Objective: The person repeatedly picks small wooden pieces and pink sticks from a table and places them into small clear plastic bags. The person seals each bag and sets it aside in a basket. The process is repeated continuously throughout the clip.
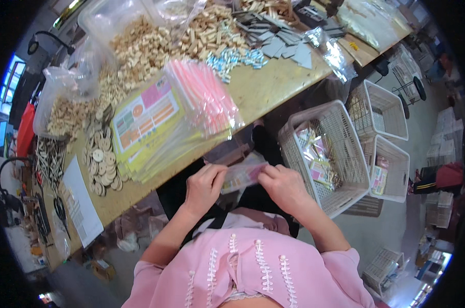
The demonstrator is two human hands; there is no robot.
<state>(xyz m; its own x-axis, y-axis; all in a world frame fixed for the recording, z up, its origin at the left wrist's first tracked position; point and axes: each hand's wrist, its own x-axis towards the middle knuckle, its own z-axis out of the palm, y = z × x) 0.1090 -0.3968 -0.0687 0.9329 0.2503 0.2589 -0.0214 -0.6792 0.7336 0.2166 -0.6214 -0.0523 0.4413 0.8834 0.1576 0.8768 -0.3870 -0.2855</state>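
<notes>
Between my two hands, above my lap, a clear plastic bag [238, 174] with a coloured printed card in it is stretched. My left hand [206, 186] pinches its left end, and my right hand [284, 186] grips the other end. What else the bag holds is too blurred to tell. On the table just ahead lies a stack of yellow printed cards in clear bags [146, 120]. Beside that stack is a pile of pink-and-white striped clear bags [204, 95].
Wooden table [273, 84] bears heaps of small wooden blocks [140, 43], round wooden discs [101, 161], grey flat pieces [279, 41] and blue-white small packets [232, 59]. At my right, a white basket [345, 149] holds filled packets; further baskets [384, 108] stand behind it.
</notes>
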